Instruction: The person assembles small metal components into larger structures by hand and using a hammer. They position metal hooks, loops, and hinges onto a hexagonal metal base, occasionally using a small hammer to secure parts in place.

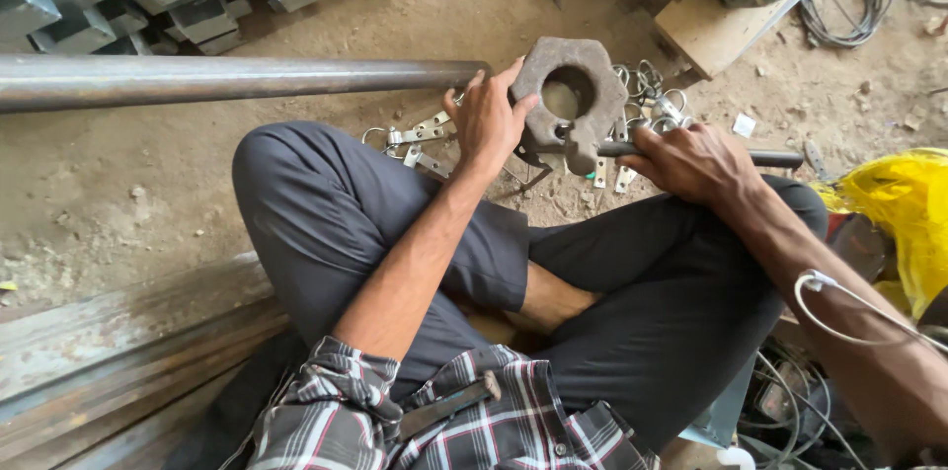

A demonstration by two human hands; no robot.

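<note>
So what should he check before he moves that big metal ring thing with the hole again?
1. Left hand steady on the heavy hexagonal metal block: ok, its fingers rest on the block's left edge.
2. Right hand firm on the dark rod: ok, it is wrapped around it.
3. Rod seated properly in the block: cannot tell, the joint is hidden.
4. Fingers out of the block's centre hole: ok.
5. Ground around the block free of clutter: not ok, small metal clips and rings lie scattered there.
6. Long steel pipe out of the way: cannot tell, its end lies close beside the left hand.
</note>
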